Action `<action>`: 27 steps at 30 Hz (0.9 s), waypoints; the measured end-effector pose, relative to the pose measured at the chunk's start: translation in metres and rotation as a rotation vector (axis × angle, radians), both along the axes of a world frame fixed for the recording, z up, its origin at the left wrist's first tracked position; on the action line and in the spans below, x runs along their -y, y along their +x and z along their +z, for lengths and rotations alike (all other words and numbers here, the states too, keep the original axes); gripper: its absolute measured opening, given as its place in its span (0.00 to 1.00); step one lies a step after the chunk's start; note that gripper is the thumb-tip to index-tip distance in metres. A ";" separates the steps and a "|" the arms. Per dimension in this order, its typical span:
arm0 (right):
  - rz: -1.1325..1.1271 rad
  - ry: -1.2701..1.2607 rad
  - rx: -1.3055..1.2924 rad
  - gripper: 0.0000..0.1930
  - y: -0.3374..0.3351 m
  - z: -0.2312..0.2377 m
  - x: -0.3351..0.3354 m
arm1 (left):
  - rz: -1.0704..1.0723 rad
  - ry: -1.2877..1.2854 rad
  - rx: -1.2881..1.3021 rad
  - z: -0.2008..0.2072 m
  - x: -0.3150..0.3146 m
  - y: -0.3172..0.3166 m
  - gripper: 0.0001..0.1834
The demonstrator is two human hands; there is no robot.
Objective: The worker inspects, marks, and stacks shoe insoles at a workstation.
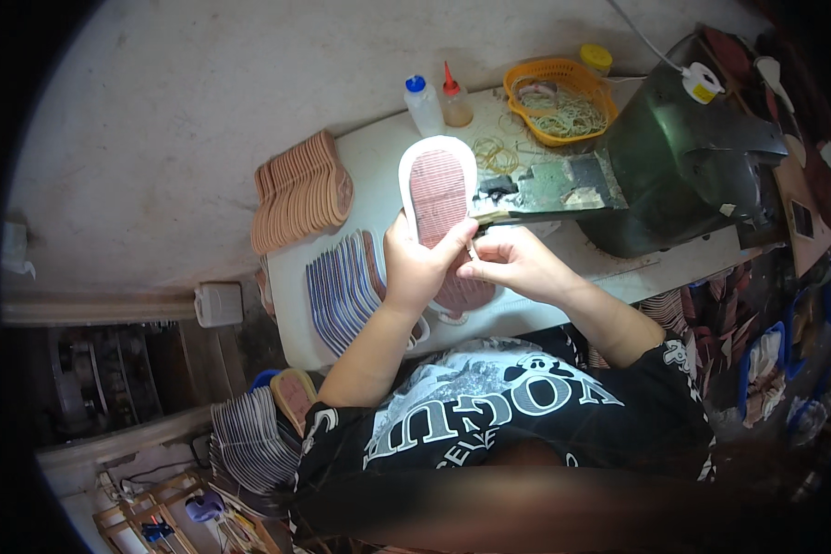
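A slipper sole [437, 189], reddish with fine stripes and a bright white rim, stands tilted up in front of me. My left hand [420, 257] is closed around its near part, thumb over the face. My right hand [512, 263] pinches close beside that thumb at the sole's right edge. Something small and pale shows at those fingertips, too small to name. Just right of the sole is the flat end of a dark green sewing machine [683, 166]. Beneath my hands lies another reddish sole [466, 294], partly hidden.
On the white table [369, 157] stand rows of tan soles [300, 194] and blue-edged soles [342, 291]. Behind are a blue-capped bottle [424, 106], a red-tipped bottle [456, 103] and a yellow basket [560, 102] of pale bands. More stacked soles [249, 439] sit lower left.
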State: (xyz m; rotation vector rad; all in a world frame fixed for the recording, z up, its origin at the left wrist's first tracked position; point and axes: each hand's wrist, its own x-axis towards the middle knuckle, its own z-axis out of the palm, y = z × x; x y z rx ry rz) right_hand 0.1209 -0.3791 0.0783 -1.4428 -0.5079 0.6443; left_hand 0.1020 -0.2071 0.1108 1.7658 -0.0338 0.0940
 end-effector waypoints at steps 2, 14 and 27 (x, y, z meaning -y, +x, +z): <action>-0.035 0.088 -0.161 0.12 -0.004 0.006 0.007 | 0.075 -0.310 0.029 -0.003 0.000 0.011 0.19; -0.208 0.129 -0.364 0.15 -0.040 -0.013 0.032 | 0.007 -0.378 -0.180 -0.071 -0.005 0.073 0.13; -0.210 0.367 -0.640 0.16 -0.055 -0.018 0.002 | -0.077 0.042 -0.188 -0.066 -0.014 0.106 0.15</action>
